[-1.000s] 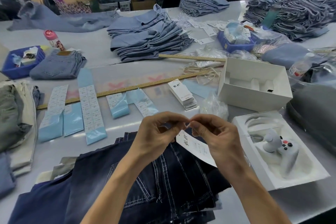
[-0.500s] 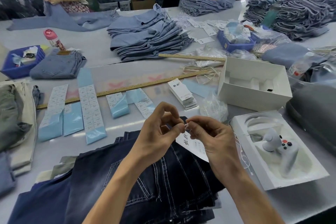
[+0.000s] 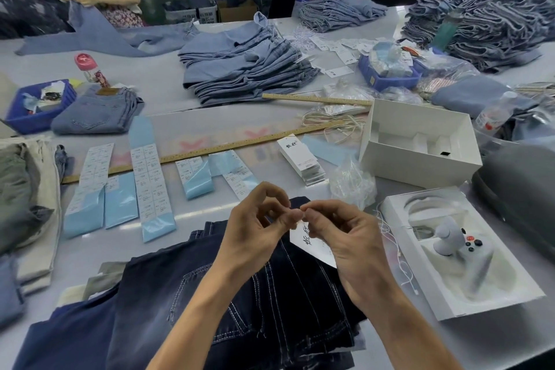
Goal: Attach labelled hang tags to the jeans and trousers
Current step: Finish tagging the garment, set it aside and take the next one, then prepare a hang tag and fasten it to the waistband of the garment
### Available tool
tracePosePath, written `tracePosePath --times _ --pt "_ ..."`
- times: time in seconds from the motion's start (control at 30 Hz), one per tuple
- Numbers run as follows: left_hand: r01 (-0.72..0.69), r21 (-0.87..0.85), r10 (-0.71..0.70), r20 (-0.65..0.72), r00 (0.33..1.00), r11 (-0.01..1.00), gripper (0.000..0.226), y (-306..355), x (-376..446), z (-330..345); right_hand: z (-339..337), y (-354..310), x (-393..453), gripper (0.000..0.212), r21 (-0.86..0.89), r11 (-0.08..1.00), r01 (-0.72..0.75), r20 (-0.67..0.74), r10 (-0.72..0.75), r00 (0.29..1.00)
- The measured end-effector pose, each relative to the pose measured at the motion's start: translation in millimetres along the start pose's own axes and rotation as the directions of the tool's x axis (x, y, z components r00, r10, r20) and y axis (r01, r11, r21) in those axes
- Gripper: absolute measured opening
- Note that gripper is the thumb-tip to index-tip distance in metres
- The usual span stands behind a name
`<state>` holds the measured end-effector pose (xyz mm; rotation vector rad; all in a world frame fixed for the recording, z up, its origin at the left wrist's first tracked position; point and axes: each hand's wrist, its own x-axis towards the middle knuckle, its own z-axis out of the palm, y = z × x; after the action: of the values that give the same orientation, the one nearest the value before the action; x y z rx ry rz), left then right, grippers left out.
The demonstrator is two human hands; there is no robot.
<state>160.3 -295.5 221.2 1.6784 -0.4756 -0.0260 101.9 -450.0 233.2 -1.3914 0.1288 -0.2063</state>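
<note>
On the left lie the sticker strips (image 3: 148,186) with blue backing, flat on the table (image 3: 168,90) and well clear of the work. Next, the left hand (image 3: 255,228) hovers over the dark jeans (image 3: 240,294), thumb and forefinger pinched together on something too small to make out, likely the tag's string or fastener. Its fingertips meet those of the right hand (image 3: 345,237), which pinches the top end of the white hang tag (image 3: 312,243). The tag hangs down and away to the right from that pinch, its long axis slanting toward the person, resting on the jeans. Both hands are equally near the joining point. Further right, the spare tags (image 3: 301,159), a crumpled plastic bag (image 3: 353,182) and the open white box (image 3: 450,252) sit nearby but block nothing.
</note>
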Motion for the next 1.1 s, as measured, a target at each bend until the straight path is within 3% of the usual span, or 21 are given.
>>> tracePosePath --times 0.37,0.53,0.73,0.83,0.93,1.0,1.07,1.1 --pt "0.09 -0.032 -0.091 -0.049 0.995 0.995 0.018 -13.1 -4.9 14.4 1.9 6.8 1.8 0.014 -0.132 0.991 -0.005 -0.116 -0.01 0.993" --pt "0.124 -0.033 -0.127 -0.078 0.989 0.992 0.001 -24.1 -11.8 -3.4 15.9 5.3 8.1 0.019 -0.257 0.965 0.049 -0.034 -0.06 0.998" --pt "0.242 -0.052 -0.247 -0.223 0.943 0.969 0.02 -56.4 -37.4 -63.8 66.0 6.0 19.6 0.02 -0.356 0.921 0.161 0.064 -0.147 0.987" --pt "0.348 -0.011 -0.334 -0.305 0.892 0.938 0.023 -80.9 -60.6 -115.8 109.5 13.9 24.4 0.022 -0.369 0.914 0.171 0.185 -0.108 0.977" --pt "0.44 -0.095 -0.428 -0.48 0.765 0.893 0.022 -110.7 -87.7 -180.3 161.0 27.7 27.6 0.026 -0.379 0.915 0.14 0.317 -0.013 0.948" --pt "0.44 -0.309 -0.529 -0.624 0.575 0.843 0.021 -132.2 -106.3 -229.6 196.3 37.9 28.0 0.029 -0.394 0.911 0.12 0.394 0.049 0.918" --pt "0.311 -0.565 -0.645 -0.679 0.35 0.764 0.019 -150.5 -125.0 -285.7 230.6 46.8 26.9 0.031 -0.409 0.906 0.112 0.456 0.097 0.885" --pt "0.222 -0.659 -0.695 -0.664 0.276 0.718 0.021 -158.5 -132.5 -313.8 246.2 50.7 26.0 0.032 -0.418 0.901 0.118 0.48 0.109 0.87"
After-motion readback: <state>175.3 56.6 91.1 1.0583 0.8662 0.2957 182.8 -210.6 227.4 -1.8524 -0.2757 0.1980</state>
